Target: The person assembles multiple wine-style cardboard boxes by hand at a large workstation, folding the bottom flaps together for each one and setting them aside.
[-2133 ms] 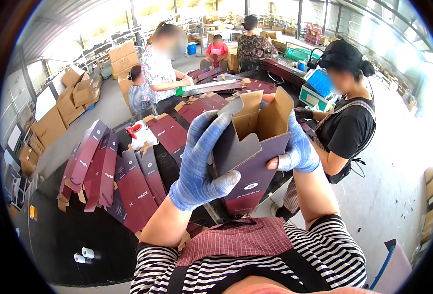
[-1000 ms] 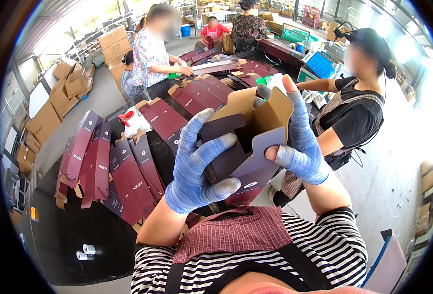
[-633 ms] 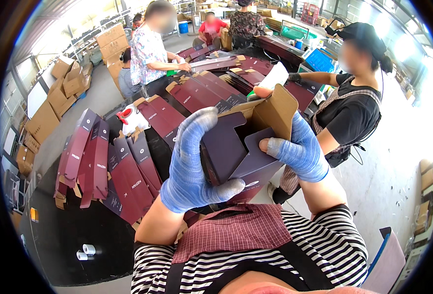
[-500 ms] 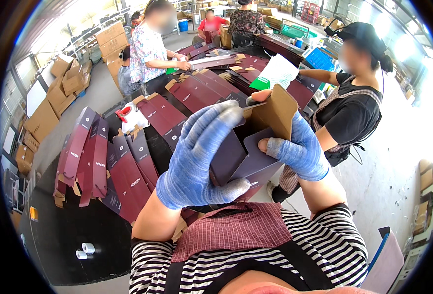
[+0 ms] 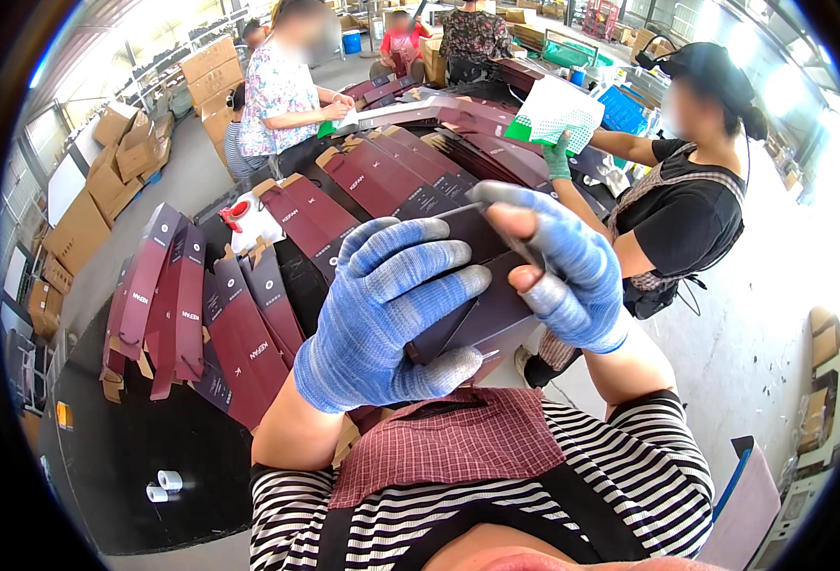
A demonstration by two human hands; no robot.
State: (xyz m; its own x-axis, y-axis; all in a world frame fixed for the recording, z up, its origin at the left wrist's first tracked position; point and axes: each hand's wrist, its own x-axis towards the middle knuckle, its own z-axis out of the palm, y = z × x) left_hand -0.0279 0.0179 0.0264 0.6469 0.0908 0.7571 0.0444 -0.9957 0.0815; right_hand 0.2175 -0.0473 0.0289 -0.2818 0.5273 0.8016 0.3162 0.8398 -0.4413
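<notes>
A dark maroon and purple carton (image 5: 487, 319) stands upright in front of my chest, its top flaps folded down. My left hand (image 5: 382, 314), in a blue knitted glove, wraps round its left side, with the fingers over the upper edge and the thumb low on the near face. A small pale tip shows past that thumb; I cannot make out what it is. On the carton's right, my right hand (image 5: 572, 276) grips the upper edge in a matching glove with bare fingertips. Its fingers are slightly blurred and press at the closing flap. The carton's inside is hidden.
Several flattened maroon cartons (image 5: 258, 366) lie across the black table (image 5: 106, 457). White tape rolls (image 5: 169, 481) and a red tape dispenser (image 5: 234, 212) are there too. At right a co-worker (image 5: 682, 205) holds a white and green sheet (image 5: 563, 109); another person (image 5: 282, 105) stands far left.
The carton's raised brown flap has gone down and the opening is covered. My left fingers have spread over the top edge. The co-worker at right has raised a gloved hand to the sheet.
</notes>
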